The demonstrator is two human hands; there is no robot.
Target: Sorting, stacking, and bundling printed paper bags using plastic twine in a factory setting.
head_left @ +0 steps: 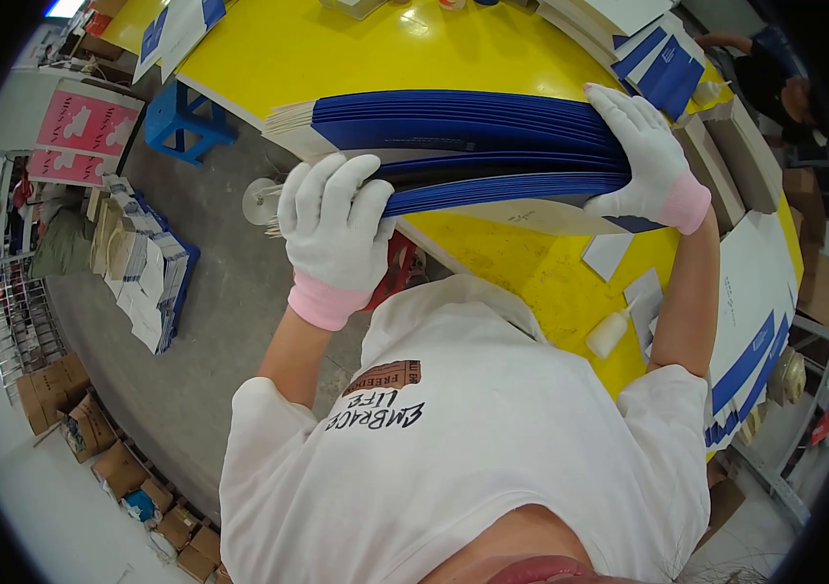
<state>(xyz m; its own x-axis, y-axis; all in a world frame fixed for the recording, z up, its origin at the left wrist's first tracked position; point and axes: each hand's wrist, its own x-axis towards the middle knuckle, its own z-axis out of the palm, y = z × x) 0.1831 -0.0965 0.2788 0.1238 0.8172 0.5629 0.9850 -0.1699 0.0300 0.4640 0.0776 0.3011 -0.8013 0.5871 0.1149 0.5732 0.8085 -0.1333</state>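
Between my two gloved hands is a thick stack of flat blue-and-white paper bags (473, 122), held on edge above a yellow table (492, 253). The stack parts into a far bundle and a near bundle, with a dark gap between. My left hand (335, 219), in a white glove with a pink cuff, closes over the near bundle's left end, its fingers curled over the top. At the right end my right hand (643, 161), gloved alike, grips the stack with the thumb on the near side and fingers on the far side. The palms are hidden.
A white squeeze bottle (609, 334) and small white paper pieces lie on the table. More blue-and-white sheets (750, 365) are piled at the right. A blue stool (186, 122) and a stack of bags (147, 268) stand on the floor at left. Another person (774, 78) is at far right.
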